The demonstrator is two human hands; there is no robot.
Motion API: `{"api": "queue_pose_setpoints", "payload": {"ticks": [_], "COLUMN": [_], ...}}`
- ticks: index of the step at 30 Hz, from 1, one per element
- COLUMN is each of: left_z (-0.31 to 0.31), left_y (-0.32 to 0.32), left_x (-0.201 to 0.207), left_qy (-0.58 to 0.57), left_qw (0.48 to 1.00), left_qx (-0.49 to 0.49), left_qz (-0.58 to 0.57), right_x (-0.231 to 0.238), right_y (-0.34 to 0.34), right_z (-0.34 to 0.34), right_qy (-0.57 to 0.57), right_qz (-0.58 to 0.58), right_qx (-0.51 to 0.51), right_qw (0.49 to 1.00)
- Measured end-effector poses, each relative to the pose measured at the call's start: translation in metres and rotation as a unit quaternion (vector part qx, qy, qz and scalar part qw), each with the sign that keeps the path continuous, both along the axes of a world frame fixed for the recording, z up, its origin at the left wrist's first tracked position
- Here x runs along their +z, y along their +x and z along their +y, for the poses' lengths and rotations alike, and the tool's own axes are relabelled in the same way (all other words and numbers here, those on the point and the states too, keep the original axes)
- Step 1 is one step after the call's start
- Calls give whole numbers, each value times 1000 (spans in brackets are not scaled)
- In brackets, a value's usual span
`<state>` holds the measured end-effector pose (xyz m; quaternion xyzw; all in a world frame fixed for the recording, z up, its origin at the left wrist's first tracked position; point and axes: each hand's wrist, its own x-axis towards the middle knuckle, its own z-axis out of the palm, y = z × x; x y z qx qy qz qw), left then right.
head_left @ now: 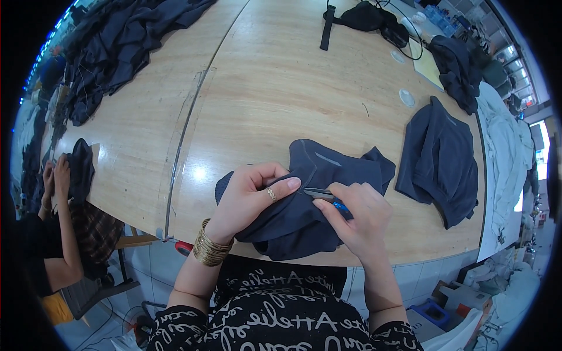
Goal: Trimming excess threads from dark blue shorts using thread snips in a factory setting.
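A dark grey-blue garment [357,169] lies bunched on the table in front of me. My left hand [252,196] is closed on its cloth, with the thumb pressing a fold near a seam. In my right hand [360,213] is a small pair of thread snips [321,194] with metal blades and a blue part. The snips' tips point left and meet the cloth just beside my left thumb. Whether the blades touch a thread is too small to tell.
A folded dark garment [442,158] lies to the right, near pale cloth [503,152] past the table edge. Dark fabric [129,47] is heaped at far left. A black strapped item [369,20] and cable are at the back. At left, another person's hands [58,175] hold dark cloth.
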<state>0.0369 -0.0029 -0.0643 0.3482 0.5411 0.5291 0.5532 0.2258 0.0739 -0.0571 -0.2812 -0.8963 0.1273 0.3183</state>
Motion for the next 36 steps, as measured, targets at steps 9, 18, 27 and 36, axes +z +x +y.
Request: {"api": "queue_pose_setpoints", "payload": {"ticks": [9,18,27,36], "left_z": [2,1,1,3], "left_y": [1,1,0,1], "left_x": [-7,-5,-6,-7], "left_qy": [-1,-3,3,2], "left_qw": [1000,1000,1000,1000], "left_qx": [-4,-3,-4,1], "left_qz": [7,-4,8,-2], "right_x": [3,-4,-3,-4], "right_y": [2,-3,-3,-3], "right_z": [0,-3,-4,-2], "right_qy": [-192,-131,-68,-188], "right_qz": [128,59,39,102], "right_qx": [31,-13,-22,19], "right_qw": [973,990,997,977]}}
